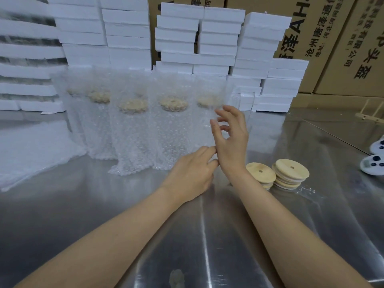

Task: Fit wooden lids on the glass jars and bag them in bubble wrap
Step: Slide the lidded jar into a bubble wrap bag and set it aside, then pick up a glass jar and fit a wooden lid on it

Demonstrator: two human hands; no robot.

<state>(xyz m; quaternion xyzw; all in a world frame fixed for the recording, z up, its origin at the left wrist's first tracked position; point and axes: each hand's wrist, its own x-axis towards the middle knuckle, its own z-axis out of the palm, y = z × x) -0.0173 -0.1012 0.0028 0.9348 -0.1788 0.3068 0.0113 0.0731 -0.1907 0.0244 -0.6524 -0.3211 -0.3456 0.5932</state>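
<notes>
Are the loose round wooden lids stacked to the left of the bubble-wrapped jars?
No: both stacks of round wooden lids stand on the shiny metal table, right of the bubble-wrapped glass jars.

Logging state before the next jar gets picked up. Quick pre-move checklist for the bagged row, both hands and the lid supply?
1. Rightmost bagged jar upright in the row: ok.
2. Wooden lid shows through the wrap at its top: ok; how well it is seated: cannot tell.
3. Right hand holds nothing, fingers loosely curled beside the bag: ok.
4. Left hand free of the bag: cannot tell; its fingers reach the bag's base.
5. Lid stacks on the table by the right forearm: ok.
6. Next bare jar ready: cannot tell.
</notes>
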